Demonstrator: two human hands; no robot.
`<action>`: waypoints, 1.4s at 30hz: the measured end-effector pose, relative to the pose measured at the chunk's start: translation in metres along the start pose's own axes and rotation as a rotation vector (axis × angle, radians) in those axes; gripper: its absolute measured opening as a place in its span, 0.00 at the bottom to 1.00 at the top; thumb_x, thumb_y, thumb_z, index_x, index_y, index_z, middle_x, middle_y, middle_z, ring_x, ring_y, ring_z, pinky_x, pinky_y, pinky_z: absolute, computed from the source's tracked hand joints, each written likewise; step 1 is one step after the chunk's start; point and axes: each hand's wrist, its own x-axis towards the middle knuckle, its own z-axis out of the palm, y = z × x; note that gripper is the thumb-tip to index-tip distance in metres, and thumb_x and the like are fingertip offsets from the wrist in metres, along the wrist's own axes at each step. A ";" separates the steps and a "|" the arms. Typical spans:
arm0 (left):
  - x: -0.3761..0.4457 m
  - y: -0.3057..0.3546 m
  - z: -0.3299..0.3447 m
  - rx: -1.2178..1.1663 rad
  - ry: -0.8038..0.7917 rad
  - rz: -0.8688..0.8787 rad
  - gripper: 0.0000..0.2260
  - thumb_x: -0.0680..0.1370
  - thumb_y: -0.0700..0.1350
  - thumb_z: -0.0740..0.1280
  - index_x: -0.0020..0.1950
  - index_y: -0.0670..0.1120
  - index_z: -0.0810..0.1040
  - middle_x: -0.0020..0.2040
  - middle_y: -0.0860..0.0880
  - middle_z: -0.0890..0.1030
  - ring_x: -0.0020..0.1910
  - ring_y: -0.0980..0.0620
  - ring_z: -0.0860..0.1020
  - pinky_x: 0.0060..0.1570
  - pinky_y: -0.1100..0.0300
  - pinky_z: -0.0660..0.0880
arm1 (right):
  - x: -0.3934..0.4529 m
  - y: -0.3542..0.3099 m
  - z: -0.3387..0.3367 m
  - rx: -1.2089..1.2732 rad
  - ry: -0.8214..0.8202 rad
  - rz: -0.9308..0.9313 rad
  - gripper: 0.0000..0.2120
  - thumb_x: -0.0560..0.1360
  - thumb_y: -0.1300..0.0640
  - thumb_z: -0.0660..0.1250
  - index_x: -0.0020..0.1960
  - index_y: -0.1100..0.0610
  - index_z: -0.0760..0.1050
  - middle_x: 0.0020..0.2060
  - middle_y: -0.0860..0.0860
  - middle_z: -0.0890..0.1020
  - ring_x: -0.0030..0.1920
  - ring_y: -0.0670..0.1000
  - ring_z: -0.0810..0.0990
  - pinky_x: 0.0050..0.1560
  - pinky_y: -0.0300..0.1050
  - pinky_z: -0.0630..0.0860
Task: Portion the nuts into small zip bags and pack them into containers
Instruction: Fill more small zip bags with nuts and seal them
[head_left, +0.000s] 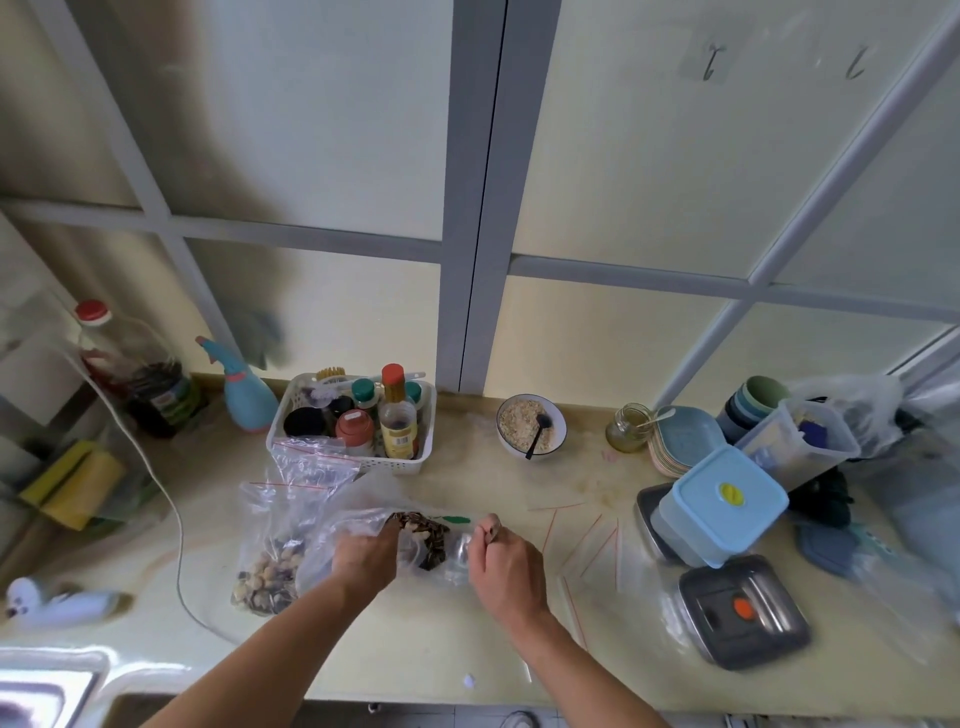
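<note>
Two hands work near the front edge of the counter (467, 649). The left hand (363, 558) reaches into a large clear bag of dark striped seeds (421, 540) at the counter's middle; its fingers are hidden inside, so their state cannot be told. The right hand (506, 564) pinches a small clear zip bag (460, 556) between curled fingertips, just beside the large bag. One filled zip bag (270, 571) of pale nuts and dark seeds lies to the left, and several empty red-lined zip bags (597, 551) are strewn to the right. Two lidded containers sit near the right edge: one light blue plastic container (722, 504) and one steel container (743, 610).
</note>
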 end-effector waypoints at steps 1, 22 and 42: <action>0.001 -0.003 0.002 -0.045 -0.017 -0.038 0.18 0.84 0.45 0.54 0.74 0.43 0.66 0.60 0.44 0.82 0.57 0.45 0.81 0.47 0.65 0.72 | 0.002 -0.001 0.000 0.022 0.017 0.000 0.13 0.81 0.55 0.54 0.40 0.55 0.71 0.22 0.47 0.72 0.20 0.48 0.71 0.26 0.35 0.56; 0.013 0.027 -0.028 0.247 0.152 0.027 0.08 0.82 0.41 0.64 0.60 0.48 0.74 0.48 0.55 0.80 0.37 0.58 0.71 0.27 0.62 0.61 | 0.015 0.008 0.015 0.183 -0.135 0.011 0.17 0.84 0.51 0.51 0.50 0.59 0.74 0.37 0.57 0.82 0.37 0.57 0.81 0.37 0.41 0.65; 0.017 0.077 0.002 0.229 0.182 0.584 0.11 0.75 0.34 0.65 0.53 0.46 0.80 0.46 0.43 0.82 0.44 0.41 0.81 0.43 0.47 0.80 | 0.012 0.018 0.038 0.578 -0.178 0.620 0.14 0.81 0.57 0.65 0.48 0.66 0.84 0.43 0.63 0.86 0.47 0.63 0.85 0.39 0.47 0.74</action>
